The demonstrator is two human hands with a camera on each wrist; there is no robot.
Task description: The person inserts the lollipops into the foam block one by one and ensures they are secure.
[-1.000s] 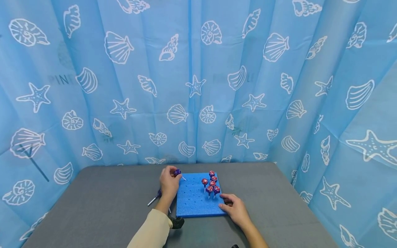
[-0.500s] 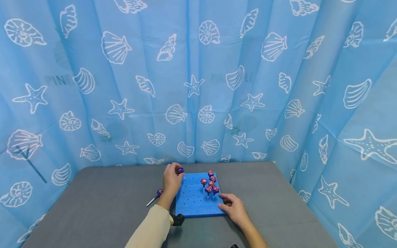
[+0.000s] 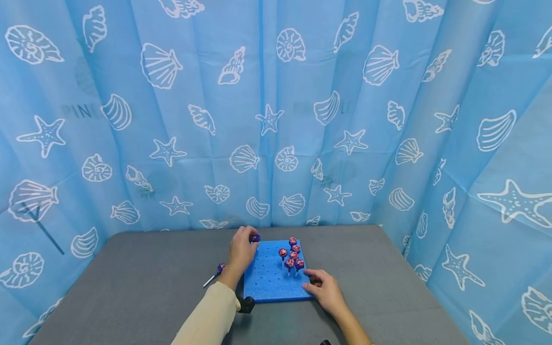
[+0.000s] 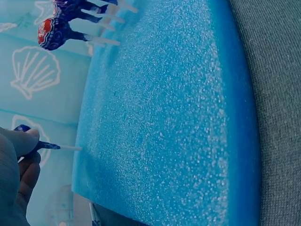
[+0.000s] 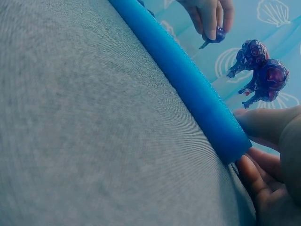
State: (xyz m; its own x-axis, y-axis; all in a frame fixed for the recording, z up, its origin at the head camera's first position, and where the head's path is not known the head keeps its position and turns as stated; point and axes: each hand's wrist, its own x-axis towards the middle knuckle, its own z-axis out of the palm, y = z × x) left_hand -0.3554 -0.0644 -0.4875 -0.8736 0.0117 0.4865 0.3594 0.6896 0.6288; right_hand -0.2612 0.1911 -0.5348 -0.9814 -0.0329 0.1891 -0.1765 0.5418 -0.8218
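Note:
In the head view my left hand (image 3: 240,250) pinches a purple-wrapped lollipop (image 3: 256,238) by its head, over the far left corner of a blue foam board (image 3: 278,288). The left wrist view shows the lollipop's white stick (image 4: 70,148) pointing at the board's surface; I cannot tell whether its tip is in a hole. Several red-and-purple lollipops (image 3: 282,252) stand upright in the board's right part. My right hand (image 3: 328,293) grips the board's near right edge, its thumb (image 5: 263,123) on top and its fingers below.
Left of the board, another lollipop (image 3: 213,276) lies on the grey table (image 3: 142,287), partly behind the left forearm. Rows of small holes (image 3: 264,265) mark the board. A blue curtain (image 3: 267,182) with white shells hangs behind the table.
My left hand has moved slightly right with the lollipop, whose stick has gone from slanting to nearly hidden in the head view. The right hand stays on the board's edge.

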